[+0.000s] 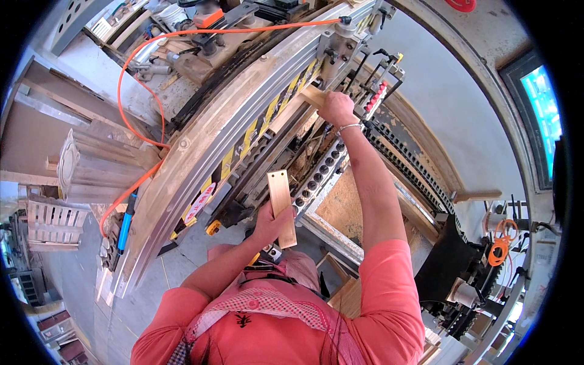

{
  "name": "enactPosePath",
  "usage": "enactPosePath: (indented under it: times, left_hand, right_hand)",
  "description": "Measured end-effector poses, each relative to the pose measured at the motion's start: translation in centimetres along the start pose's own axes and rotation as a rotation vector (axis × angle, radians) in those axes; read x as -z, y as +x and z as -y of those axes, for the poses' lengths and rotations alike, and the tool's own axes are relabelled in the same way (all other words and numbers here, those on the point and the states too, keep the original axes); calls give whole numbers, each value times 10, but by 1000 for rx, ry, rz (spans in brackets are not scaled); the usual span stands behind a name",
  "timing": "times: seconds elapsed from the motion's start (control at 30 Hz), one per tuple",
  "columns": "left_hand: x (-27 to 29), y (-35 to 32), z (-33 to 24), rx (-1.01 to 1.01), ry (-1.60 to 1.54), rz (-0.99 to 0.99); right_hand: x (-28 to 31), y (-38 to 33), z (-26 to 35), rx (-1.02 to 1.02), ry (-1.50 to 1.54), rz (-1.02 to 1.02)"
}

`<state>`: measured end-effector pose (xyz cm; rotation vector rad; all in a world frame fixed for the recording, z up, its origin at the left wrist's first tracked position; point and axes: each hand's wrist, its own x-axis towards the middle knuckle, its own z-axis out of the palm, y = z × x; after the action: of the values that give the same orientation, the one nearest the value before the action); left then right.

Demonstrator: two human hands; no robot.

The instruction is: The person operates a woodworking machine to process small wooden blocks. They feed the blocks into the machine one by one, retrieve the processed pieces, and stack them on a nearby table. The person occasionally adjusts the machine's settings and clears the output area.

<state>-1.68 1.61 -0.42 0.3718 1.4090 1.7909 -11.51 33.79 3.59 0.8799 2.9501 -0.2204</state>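
Observation:
My left hand (pixel 272 224) is closed around a short, light wooden board (pixel 280 198) in front of my body. Two dark round holes show near the board's far end. Farther off, my right arm reaches into a woodworking machine. There my right hand (pixel 337 109) grips a second wooden piece (pixel 313 95), most of it covered by the fingers. Just left of that hand, a pale wooden strip (pixel 289 117) lies along the machine's striped yellow-and-black rail (pixel 246 139). A row of dark round sockets (pixel 322 169) runs between my two hands.
An orange hose (pixel 125 112) loops over the machine's curved frame at left. A blue pen-shaped tool (pixel 126 224) hangs at its lower end. Black chain tracks (pixel 409 163) and a lit screen (pixel 541 115) are at right. Stacked wood (pixel 100 161) stands far left.

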Motion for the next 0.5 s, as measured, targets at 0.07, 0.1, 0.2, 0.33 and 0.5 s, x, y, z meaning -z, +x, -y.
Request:
enactPosePath:
  times: [0.07, 0.1, 0.2, 0.33, 0.5]
  left_hand:
    - [-1, 1, 1, 5, 4, -3]
    - [-1, 1, 1, 8, 12, -3]
    - [-2, 0, 0, 8, 12, 3]
    - [-1, 0, -1, 2, -20, 4]
    - [1, -1, 8, 45, 35, -19]
  right_hand:
    - [-2, 0, -1, 3, 0, -3]
    - [-3, 1, -1, 5, 8, -10]
    - [-3, 2, -3, 19, 13, -32]
    - [-1, 0, 0, 59, 7, -65]
    - [-6, 2, -5, 94, 12, -87]
